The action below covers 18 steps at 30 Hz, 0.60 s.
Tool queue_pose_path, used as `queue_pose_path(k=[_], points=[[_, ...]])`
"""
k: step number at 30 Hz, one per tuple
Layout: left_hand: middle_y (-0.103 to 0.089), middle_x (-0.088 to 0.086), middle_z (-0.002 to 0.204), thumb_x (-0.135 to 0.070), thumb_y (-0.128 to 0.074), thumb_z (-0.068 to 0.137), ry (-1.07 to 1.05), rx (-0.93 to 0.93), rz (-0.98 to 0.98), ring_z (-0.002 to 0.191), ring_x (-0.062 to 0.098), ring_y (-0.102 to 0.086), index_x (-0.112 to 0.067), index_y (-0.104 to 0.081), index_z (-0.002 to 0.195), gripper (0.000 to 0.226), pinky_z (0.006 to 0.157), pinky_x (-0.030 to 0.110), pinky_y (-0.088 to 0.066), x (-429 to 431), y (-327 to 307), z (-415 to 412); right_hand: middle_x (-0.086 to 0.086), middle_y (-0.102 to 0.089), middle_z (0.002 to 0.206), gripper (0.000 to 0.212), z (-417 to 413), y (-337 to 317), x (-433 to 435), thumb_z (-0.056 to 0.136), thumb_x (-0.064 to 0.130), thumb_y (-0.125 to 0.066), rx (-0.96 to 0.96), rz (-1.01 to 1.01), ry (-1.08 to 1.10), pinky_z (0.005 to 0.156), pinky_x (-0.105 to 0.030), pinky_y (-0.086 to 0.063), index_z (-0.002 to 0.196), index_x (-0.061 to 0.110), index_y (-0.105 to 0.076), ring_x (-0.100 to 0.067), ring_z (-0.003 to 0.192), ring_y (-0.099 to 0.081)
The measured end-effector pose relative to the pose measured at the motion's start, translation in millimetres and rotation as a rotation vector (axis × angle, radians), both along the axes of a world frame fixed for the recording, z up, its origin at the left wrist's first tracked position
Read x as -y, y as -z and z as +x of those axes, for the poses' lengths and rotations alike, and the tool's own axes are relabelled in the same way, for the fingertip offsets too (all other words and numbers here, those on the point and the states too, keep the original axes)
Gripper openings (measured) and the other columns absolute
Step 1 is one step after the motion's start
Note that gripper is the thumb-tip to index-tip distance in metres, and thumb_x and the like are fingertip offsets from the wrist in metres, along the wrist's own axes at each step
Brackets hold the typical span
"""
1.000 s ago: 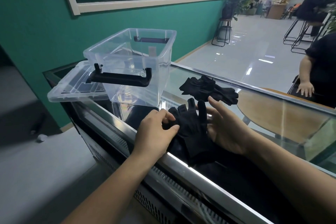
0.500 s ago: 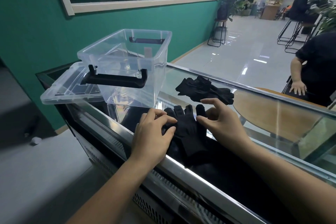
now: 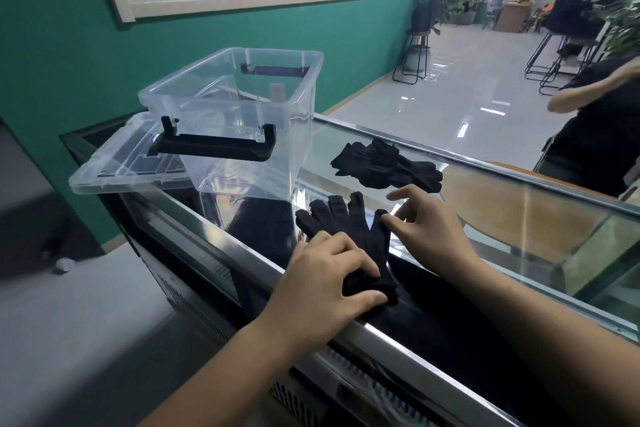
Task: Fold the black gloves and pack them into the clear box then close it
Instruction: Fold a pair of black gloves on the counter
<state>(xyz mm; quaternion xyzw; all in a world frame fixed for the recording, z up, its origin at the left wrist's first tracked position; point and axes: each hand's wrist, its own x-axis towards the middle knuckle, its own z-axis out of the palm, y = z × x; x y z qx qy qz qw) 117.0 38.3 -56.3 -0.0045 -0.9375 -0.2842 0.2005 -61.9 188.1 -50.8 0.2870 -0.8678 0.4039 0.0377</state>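
One black flat glove (image 3: 346, 229) lies spread on the glass counter (image 3: 519, 218) right in front of us, its fingers fanned out and pointing away toward the box, its cuff at the near metal edge. Our left hand (image 3: 325, 281) sits over the cuff end with the fingers bent down on top of the fabric and the thumb tucked against its near edge, so we grip the cuff there. Our right hand (image 3: 426, 229) is beside it on the right, fingers loose and spread; its thumb touches the glove's thumb piece while the forefinger is lifted off the glass. The two hands are apart, with the glove's palm between them.

Just beyond the glove's fingertips a crumpled pile of gloves (image 3: 388, 166) rests on the glass. To the left of that pile stands the clear box (image 3: 242, 149), uncovered, with a black handle (image 3: 214, 147) swung out on its near side. Its clear lid (image 3: 128, 166) lies flat at the counter's left end, tucked partly under the box.

Behind the counter runs a green wall (image 3: 69, 45). On the far right another person in a black top (image 3: 595, 135) stands by the counter
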Motion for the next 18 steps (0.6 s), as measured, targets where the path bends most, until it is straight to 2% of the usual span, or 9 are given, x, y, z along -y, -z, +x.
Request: queue_pose_path(k=[4,8,11,16,18], points=[[-0.062,-0.022,0.101,-0.048,-0.081,0.091,-0.042,-0.011,-0.01,0.105,0.003,-0.057,-0.039,-0.075,0.098,0.014,0.1,0.023,-0.035,8.9,-1.2,1.2,0.013,-0.071,0.081,0.018,0.1,-1.4,-0.9,0.093,0.028,-0.078,-0.02,0.009,-0.01,0.068,-0.018,-0.043,0.11,0.028,-0.072,-0.002,0.079,-0.064],[-0.065,-0.018,0.096,-0.035,-0.087,0.089,-0.074,-0.015,0.056,0.102,0.006,-0.059,-0.035,-0.075,0.091,0.012,0.098,0.024,-0.038,15.3,-2.8,1.2,0.013,-0.072,0.089,0.019,2.0,-0.6,0.1,0.091,0.023,-0.08,-0.044,0.01,-0.056,0.079,-0.033,-0.055,0.107,0.03,-0.074,-0.01,0.085,-0.068],[-0.065,-0.017,0.094,-0.03,-0.088,0.088,-0.062,-0.022,0.063,0.101,0.008,-0.06,-0.034,-0.074,0.088,0.015,0.097,0.026,-0.039,14.6,-3.0,0.7,0.012,-0.072,0.094,0.019,0.6,1.6,0.4,0.089,0.02,-0.08,-0.055,0.029,-0.087,0.081,-0.036,-0.057,0.103,0.032,-0.075,-0.012,0.09,-0.068],[-0.067,-0.015,0.095,-0.029,-0.085,0.091,0.013,0.015,0.074,0.1,0.01,-0.062,-0.034,-0.073,0.089,0.013,0.1,0.023,-0.038,18.4,-1.7,3.2,0.011,-0.068,0.098,0.011,-1.4,2.5,1.5,0.093,0.023,-0.077,-0.051,0.079,-0.074,0.078,-0.028,-0.047,0.099,0.032,-0.079,-0.003,0.09,-0.062],[-0.068,-0.014,0.097,-0.029,-0.086,0.091,0.043,0.051,0.109,0.102,0.012,-0.063,-0.033,-0.073,0.089,0.013,0.099,0.022,-0.039,22.4,-3.4,3.6,0.011,-0.067,0.101,0.009,-1.9,3.6,1.7,0.094,0.026,-0.075,-0.066,0.099,-0.071,0.079,-0.029,-0.047,0.099,0.033,-0.078,-0.007,0.092,-0.062]])
